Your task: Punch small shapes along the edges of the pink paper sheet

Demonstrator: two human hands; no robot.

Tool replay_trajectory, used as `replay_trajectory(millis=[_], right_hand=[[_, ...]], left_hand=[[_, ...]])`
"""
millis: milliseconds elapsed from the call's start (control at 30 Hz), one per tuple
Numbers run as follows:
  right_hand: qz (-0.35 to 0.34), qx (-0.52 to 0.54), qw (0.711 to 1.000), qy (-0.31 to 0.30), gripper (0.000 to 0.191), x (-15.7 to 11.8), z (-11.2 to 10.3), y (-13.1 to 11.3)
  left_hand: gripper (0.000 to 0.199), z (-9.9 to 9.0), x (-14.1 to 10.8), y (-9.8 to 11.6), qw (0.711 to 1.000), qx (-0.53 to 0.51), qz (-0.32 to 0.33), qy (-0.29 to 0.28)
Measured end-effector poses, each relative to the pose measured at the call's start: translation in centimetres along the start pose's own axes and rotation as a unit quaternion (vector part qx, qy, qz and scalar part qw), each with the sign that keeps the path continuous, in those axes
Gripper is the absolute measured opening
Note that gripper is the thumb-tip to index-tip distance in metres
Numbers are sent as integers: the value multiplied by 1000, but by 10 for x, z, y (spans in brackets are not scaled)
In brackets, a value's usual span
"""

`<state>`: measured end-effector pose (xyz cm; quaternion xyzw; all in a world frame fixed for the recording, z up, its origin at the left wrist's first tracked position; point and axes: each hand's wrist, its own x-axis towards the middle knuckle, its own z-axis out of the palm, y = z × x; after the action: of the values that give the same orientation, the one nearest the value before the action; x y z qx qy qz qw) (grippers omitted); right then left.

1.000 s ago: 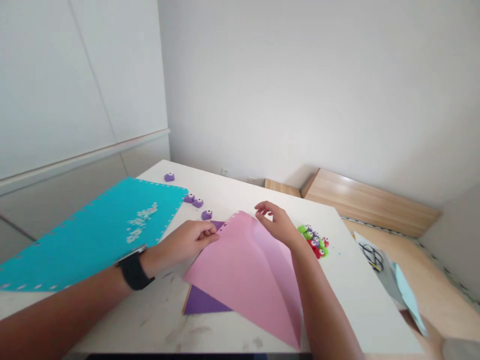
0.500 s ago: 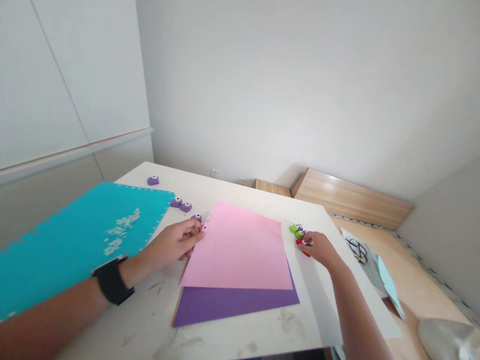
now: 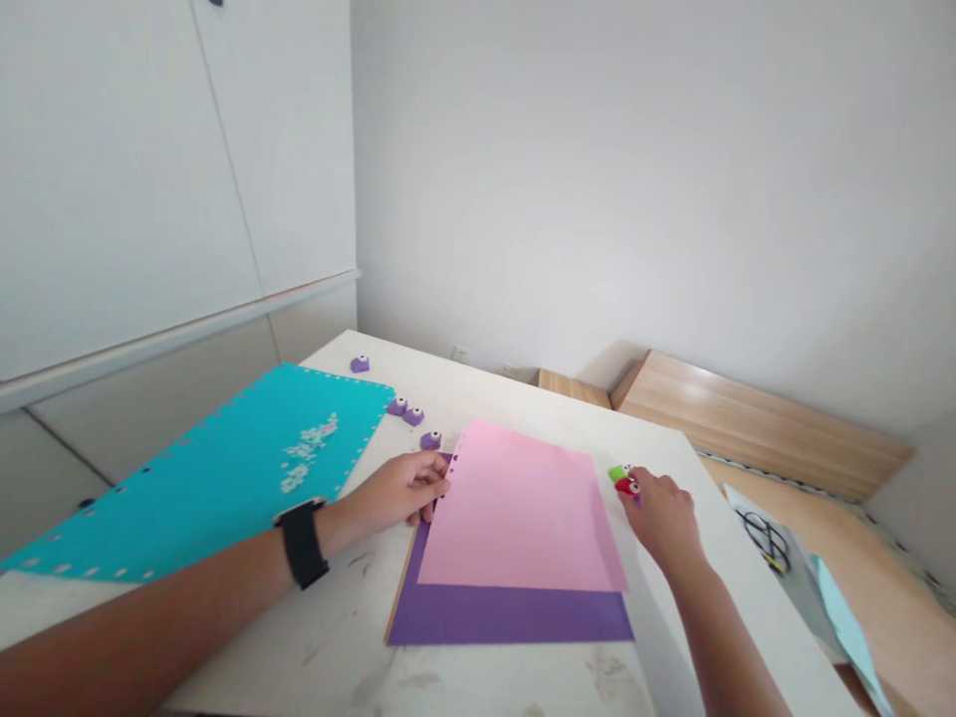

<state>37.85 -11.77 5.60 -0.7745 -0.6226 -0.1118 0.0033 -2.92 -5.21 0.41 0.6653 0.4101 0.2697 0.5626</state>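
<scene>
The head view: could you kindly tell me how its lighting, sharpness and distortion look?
In the head view, light is soft, with a faint sheen on the pink paper; wide-angle stretching slants the white table towards the edges; nothing looks out of focus.

Between the left hand [image 3: 403,490] and the right hand [image 3: 661,518] lie only a pink paper sheet [image 3: 523,508] on a purple paper sheet [image 3: 508,617], both flat, so a hand can pass above them without any obstacle. Just ahead of the left hand stands a purple craft punch [image 3: 430,440], and this blocks the straight way forward. The green and red craft punches [image 3: 624,480] sit directly at the right hand, in its way. To the right of that hand, a narrow strip of white table [image 3: 706,498] goes to the edge.
</scene>
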Motion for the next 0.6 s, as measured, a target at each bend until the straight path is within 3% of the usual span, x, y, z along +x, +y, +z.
replay_trajectory(millis=[100, 233, 300, 433, 600], right_hand=[[-137, 183, 973, 35, 19, 0, -26, -46], [-297, 379, 874, -58, 25, -4, -52, -118], [-335, 380, 856, -98, 24, 0, -59, -144], [-362, 351, 855, -118, 23, 29, -63, -166], [-380, 412, 812, -165, 21, 51, -56, -171]], left_hand=[[40, 2, -2, 2, 1000, -7, -2, 3], [42, 4, -4, 4, 1000, -2, 3, 7], [41, 4, -5, 6, 1000, -2, 6, -2], [41, 5, -7, 7, 1000, 5, 25, -10], [37, 4, -11, 13, 998, 38, 42, 12]])
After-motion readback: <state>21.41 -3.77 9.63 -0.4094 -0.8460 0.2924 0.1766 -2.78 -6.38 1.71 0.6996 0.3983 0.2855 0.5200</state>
